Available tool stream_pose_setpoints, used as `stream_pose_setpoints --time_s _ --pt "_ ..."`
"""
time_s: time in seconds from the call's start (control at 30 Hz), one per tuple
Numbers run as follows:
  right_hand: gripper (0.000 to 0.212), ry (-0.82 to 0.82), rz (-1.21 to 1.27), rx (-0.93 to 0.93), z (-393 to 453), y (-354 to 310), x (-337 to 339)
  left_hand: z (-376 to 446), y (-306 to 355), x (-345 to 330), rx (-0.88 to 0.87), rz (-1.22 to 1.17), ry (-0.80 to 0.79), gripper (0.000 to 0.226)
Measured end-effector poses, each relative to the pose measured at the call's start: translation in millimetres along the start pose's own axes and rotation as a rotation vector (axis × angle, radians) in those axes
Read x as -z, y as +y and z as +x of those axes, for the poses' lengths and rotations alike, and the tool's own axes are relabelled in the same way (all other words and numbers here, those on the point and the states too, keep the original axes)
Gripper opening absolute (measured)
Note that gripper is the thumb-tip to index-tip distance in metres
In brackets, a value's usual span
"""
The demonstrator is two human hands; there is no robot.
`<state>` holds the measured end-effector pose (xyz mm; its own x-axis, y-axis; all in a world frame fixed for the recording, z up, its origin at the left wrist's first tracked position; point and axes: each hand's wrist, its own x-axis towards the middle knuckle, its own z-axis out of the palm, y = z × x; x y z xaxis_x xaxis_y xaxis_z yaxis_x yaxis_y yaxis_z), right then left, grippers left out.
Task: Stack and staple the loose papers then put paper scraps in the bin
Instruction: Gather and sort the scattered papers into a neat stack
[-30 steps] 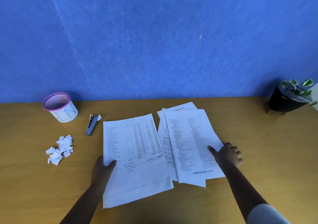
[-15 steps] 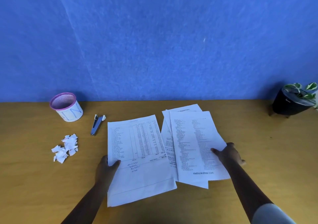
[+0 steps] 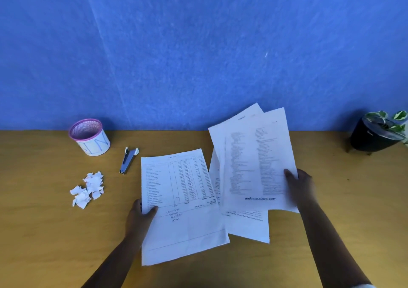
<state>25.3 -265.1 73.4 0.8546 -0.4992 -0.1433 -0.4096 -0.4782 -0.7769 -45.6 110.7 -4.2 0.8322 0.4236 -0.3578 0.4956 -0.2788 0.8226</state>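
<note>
A printed table sheet lies on the wooden desk. My left hand pinches its left edge, thumb on top. My right hand grips the right edge of a few overlapping printed sheets and holds them tilted up off the desk. A small stapler lies left of the papers. A heap of white paper scraps sits further left. Behind them stands the pink-rimmed mesh bin.
A black pot with a green and white plant stands at the desk's far right. A blue wall rises right behind the desk.
My right hand has lifted the right-hand sheets off the desk, their far ends tilting up. My left hand still holds the table sheet in place.
</note>
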Motion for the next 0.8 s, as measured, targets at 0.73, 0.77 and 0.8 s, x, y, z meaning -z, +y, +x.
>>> stream_pose_setpoints --time_s 0.73,0.77,0.8 --pt "0.034 -0.52 -0.138 -0.065 -99.6 12.2 -104.7 0.3 -5.9 9.0 -0.006 -0.122 -0.116 0.016" --pt "0.039 -0.496 -0.135 -0.098 -98.2 10.8 -103.9 1.2 -6.7 8.5 -0.017 -0.104 -0.109 0.011" --pt "0.042 -0.474 -0.13 -0.131 -96.5 8.7 -101.6 1.0 -6.0 7.4 -0.027 -0.1 -0.101 0.007"
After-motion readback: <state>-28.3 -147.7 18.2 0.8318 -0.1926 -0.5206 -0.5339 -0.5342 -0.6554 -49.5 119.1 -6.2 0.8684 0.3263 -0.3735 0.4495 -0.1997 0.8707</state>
